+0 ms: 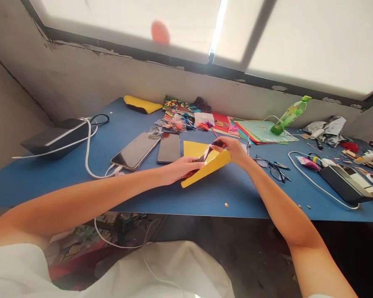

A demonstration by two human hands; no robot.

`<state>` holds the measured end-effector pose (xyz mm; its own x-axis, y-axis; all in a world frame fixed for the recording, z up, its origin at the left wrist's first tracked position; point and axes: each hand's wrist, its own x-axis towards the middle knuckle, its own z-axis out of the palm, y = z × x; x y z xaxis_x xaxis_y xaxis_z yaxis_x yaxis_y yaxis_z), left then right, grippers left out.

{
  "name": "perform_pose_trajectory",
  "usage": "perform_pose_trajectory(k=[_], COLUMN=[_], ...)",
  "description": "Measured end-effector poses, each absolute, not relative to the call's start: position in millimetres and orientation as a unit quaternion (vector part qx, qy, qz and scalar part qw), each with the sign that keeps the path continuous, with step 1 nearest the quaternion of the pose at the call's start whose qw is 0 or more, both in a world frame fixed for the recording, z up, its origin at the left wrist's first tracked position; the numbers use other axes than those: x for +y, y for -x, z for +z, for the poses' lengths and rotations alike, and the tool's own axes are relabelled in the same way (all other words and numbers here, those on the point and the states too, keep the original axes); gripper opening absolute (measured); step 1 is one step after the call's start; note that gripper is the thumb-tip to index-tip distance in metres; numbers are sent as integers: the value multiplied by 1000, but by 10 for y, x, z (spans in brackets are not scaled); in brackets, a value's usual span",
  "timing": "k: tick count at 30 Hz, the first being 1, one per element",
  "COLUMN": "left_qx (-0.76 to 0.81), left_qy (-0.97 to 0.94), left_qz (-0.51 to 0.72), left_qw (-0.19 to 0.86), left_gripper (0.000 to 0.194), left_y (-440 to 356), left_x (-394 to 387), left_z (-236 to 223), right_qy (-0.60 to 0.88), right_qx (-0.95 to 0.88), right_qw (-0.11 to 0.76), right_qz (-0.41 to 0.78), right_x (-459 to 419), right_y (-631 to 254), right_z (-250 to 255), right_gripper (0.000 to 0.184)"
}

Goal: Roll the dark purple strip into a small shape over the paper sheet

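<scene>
My left hand (pixel 182 167) grips the near edge of a yellow foam sheet (pixel 209 165), which is bent upward above the blue table (pixel 49 178). Its fingers are closed on the sheet. My right hand (pixel 233 149) is closed round a dark, thin tool or strip (pixel 209 151) at the sheet's upper edge; what it is I cannot make out. A second flat yellow piece (pixel 194 148) lies under the sheet. Both hands meet over the table's middle.
Two phones (pixel 136 150) (pixel 169 147) lie left of the hands, one on a white cable. Glasses (pixel 272 167) sit to the right. Coloured sheets (pixel 261 132), a green bottle (pixel 289 115), a power strip (pixel 345 184) and craft scraps crowd the back and right. A dark box (pixel 56 138) is at far left.
</scene>
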<state>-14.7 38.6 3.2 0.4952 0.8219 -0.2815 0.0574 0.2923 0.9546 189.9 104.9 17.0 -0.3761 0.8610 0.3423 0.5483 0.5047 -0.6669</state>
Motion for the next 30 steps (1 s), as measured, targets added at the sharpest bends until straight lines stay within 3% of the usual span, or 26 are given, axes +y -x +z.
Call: perform_pose_trajectory(k=[8,15,25,30], left_qx=[395,368,328,317], left_qy=[-526,-535,-452,-456], left_qz=[282,279,361,374], left_qw=[699,708,747,743], left_gripper=[44,26,18,25], left_y=[155,187,150,139], left_x=[378,388,382,361], left_z=[8,-45,-31,-7], right_qy=[397,373,401,367], right_qx=[-776,-766,-775,-827], right_qw=[300,223,24,5], right_qz=[388,474,488,426], right_x=[923,818,704,562], right_y=[-1881,-1838,-1755,-1682], right_z=[286,346,323,399], right_gripper=[47,50,57,53])
